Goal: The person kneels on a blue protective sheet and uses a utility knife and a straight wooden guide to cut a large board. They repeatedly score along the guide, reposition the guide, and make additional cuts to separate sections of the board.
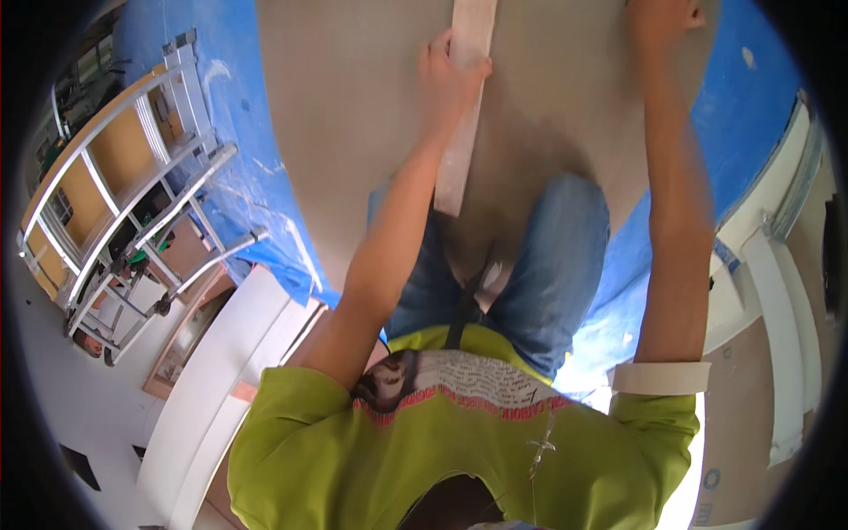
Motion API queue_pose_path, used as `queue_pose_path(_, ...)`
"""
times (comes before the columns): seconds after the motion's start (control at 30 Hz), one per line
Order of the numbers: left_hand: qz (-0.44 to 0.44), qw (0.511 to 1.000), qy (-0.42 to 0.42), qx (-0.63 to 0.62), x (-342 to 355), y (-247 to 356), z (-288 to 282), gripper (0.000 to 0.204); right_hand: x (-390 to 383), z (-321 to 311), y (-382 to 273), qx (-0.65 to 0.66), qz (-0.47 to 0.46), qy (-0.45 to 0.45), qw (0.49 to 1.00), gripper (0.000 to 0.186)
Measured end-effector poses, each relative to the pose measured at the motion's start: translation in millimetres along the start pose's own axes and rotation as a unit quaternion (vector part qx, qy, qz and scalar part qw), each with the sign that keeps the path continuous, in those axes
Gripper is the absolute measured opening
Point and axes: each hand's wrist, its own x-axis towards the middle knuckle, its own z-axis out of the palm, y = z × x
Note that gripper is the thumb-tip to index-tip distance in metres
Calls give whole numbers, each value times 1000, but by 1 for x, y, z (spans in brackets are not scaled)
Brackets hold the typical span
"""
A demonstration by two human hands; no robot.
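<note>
A large brown sheet of board (pixel 344 115) spreads out beneath me, and my knees in blue jeans (pixel 565 238) are over its near part. Along its middle lies a long, narrow wooden strip (pixel 458 163), running away from me and out past the upper edge. My left hand (pixel 452 75) is closed across the strip, fingers on its left side and thumb on its right. Off to the right, close to the top edge, my right hand (pixel 667 18) is curled at the board's far right. Blur and the picture's edge hide what its fingers hold, if anything.
Blue plastic sheeting (pixel 231 97) shows on both sides of the board. A folded metal ladder (pixel 110 199) is at the left, near a long white panel (pixel 221 389). White curved pieces (pixel 777 353) and brown board (pixel 742 442) lie at the right.
</note>
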Motion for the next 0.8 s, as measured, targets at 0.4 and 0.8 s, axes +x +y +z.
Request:
queue_pose_path(0.4,89,996,24,13,21,-4,23,72,18,-12,24,-3,4,22,1000,25)
queue_pose_path(0.8,63,998,15,18,16,0,14,73,13,-3,18,16,15,7,1000,27)
